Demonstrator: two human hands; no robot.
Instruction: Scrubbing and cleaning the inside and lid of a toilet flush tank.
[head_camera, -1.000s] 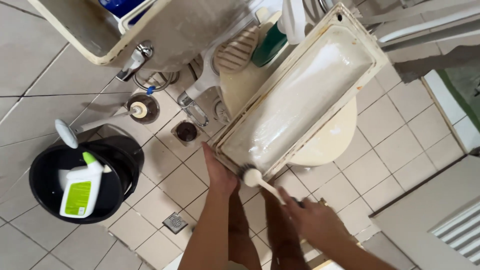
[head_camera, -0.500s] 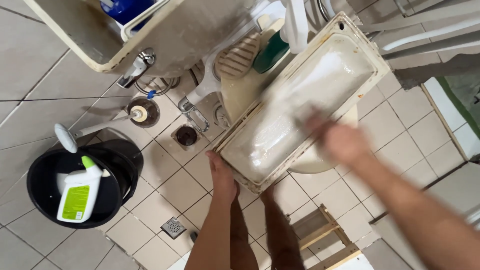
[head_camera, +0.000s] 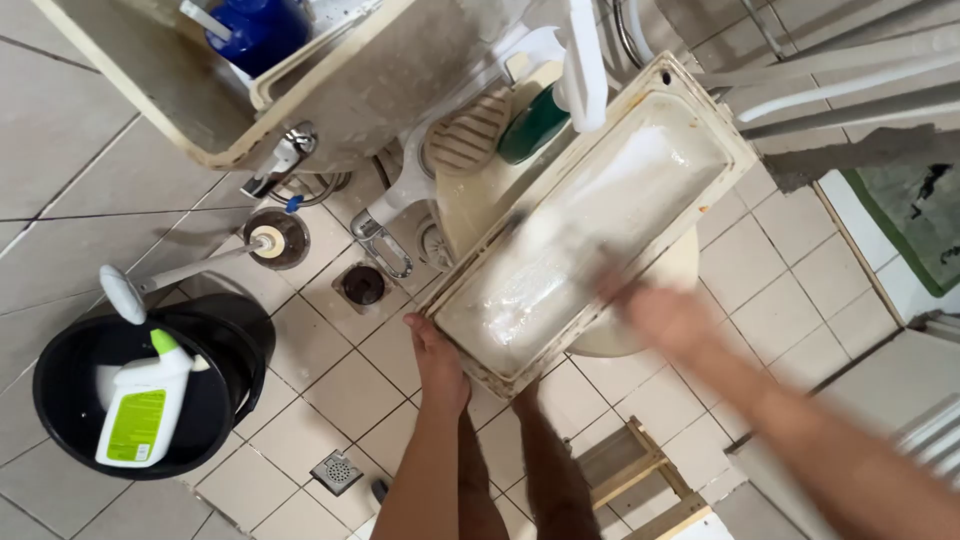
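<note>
A cream, soapy cistern lid (head_camera: 712, 106) lies upside down across the closed toilet seat (head_camera: 606, 338). My left hand (head_camera: 434, 360) grips its near corner and holds it steady. My right hand (head_camera: 655, 316) is blurred by motion over the lid's right edge, shut on a scrubbing brush (head_camera: 565, 245). The brush shows only as a dark streak across the wet inside of the lid. My bare legs stand just below the lid.
A black bucket (head_camera: 58, 362) at the left holds a white and green spray bottle (head_camera: 135, 408). A toilet brush in its holder (head_camera: 266, 240), a floor drain (head_camera: 336, 471), the open cistern (head_camera: 340, 95), a green bottle (head_camera: 530, 126) and a wooden stool (head_camera: 632, 468) surround me.
My right hand swept the brush from the lid's near corner up towards its middle, then drew back slightly. My left hand stayed on the corner.
</note>
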